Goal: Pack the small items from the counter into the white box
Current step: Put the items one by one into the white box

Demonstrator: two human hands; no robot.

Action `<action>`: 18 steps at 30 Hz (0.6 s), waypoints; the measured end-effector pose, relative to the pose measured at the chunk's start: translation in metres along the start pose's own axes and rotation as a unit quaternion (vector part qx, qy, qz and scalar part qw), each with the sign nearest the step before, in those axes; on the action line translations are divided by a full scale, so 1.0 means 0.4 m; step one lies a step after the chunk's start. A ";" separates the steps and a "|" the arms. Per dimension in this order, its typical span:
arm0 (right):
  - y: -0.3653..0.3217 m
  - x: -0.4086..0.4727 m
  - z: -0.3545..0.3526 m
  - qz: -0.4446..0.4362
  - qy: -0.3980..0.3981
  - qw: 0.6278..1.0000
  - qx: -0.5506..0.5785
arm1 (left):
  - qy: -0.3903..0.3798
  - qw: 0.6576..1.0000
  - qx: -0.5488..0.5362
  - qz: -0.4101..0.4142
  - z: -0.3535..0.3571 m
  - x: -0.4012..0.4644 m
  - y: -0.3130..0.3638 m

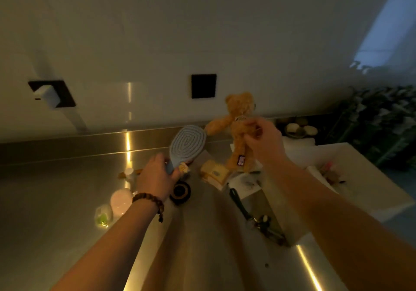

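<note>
Clearly, from the head view, both hands are loaded at once. The right hand [262,143] has its grip pinched around the middle of a tan teddy bear [239,119], which hangs upright in the air above the desk [56,200], its legs dangling over a yellowish packet [213,172]. The left hand [155,179], with a bead bracelet [149,201] at the wrist, has its grip wrapped around the handle of a pale blue hairbrush [188,144], the oval head tilted up and away from the person.

The white box [360,191] sits to the right, just beside the right forearm, with a few small things already lying inside; in this dim light I cannot tell what they are. On the desk near the left hand lie a pink round case [121,199], a greenish clear container [103,217] and a dark ring-shaped item [180,192]; a dark strap with charms [247,214] lies close to the box's near wall.

The step in hand looks like carrying bear and brush across to the box. The bear should probably go first, since the right hand is closest: lower it flat rather than drop it, folding the limbs inward so they do not drape over the rim. The brush could then lie along a wall, bristles down, leaving room for the smaller pieces.
</note>
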State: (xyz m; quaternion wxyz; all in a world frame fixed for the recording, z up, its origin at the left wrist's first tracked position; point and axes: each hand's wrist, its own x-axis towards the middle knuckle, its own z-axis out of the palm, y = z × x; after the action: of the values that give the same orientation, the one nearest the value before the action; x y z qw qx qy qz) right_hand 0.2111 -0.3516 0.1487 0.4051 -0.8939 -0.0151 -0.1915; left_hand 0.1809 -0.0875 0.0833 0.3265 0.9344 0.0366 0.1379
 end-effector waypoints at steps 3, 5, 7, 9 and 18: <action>0.028 0.023 -0.148 -0.009 0.023 1.000 -0.007 | 0.008 0.999 -0.027 0.017 0.011 0.013 0.081; 0.075 0.022 -0.253 -0.007 0.034 0.999 -0.021 | 0.014 0.999 -0.030 0.026 0.030 0.019 0.150; 0.135 0.016 -0.343 0.007 0.027 0.999 -0.031 | 0.026 0.999 -0.032 0.034 0.055 0.021 0.223; 0.204 0.008 -0.409 0.012 -0.002 0.999 -0.047 | 0.034 0.998 -0.033 0.037 0.088 0.011 0.297; 0.458 -0.038 -0.499 -0.105 -0.193 0.960 -0.173 | 0.083 0.996 -0.033 0.006 0.273 -0.113 0.534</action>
State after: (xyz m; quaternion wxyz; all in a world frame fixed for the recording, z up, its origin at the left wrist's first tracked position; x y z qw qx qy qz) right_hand 0.1645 -0.6184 0.1314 0.2116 -0.9636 -0.1532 -0.0569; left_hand 0.1634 -0.3277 0.1235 0.3518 0.9087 0.0534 0.2183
